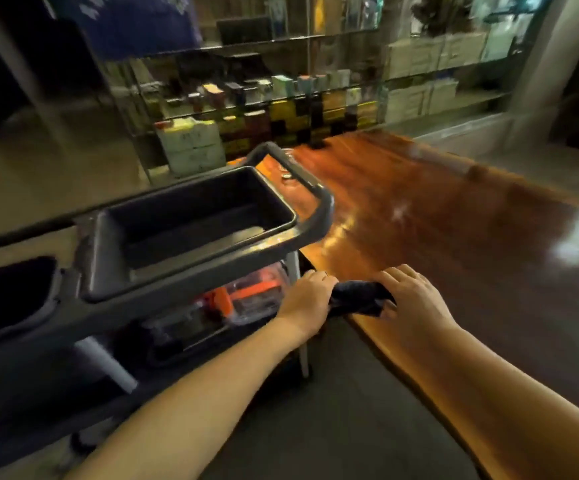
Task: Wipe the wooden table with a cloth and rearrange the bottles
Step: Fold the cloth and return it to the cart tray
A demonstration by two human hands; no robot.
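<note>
A dark cloth [359, 296] lies bunched at the near left corner of the glossy wooden table [454, 237]. My left hand [307, 299] grips the cloth's left end at the table's edge. My right hand [416, 296] holds its right end, fingers curled over it on the tabletop. At the table's far end a small dark object [317, 144] stands, too blurred to tell whether it is a bottle. Something small and glassy [286, 175] shows behind the cart handle.
A dark grey service cart [163, 271] stands left of the table, touching its corner, with an empty tub [191, 226] on top and an orange-and-clear box [246, 292] on its lower shelf. Glass shelves [281, 95] with boxes line the back.
</note>
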